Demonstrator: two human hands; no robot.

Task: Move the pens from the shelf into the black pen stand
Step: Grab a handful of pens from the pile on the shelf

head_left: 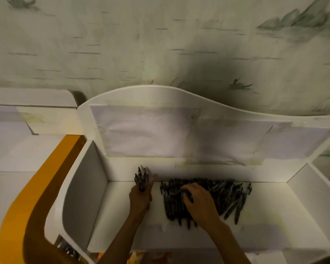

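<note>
A heap of several dark pens (225, 195) lies on the white shelf (265, 225), toward its back wall. My left hand (140, 199) is closed around an upright bundle of pens (141, 178), left of the heap. My right hand (200, 202) rests on top of the heap, its fingers pinched on one pen (188, 195). The black pen stand is not in view.
The shelf has a white side wall on the left (84, 197) and on the right (316, 197), with a curved back panel (160, 126) against a patterned wall. An orange curved edge (42, 187) runs at the left. Some shiny items (67, 246) sit below the shelf's left corner.
</note>
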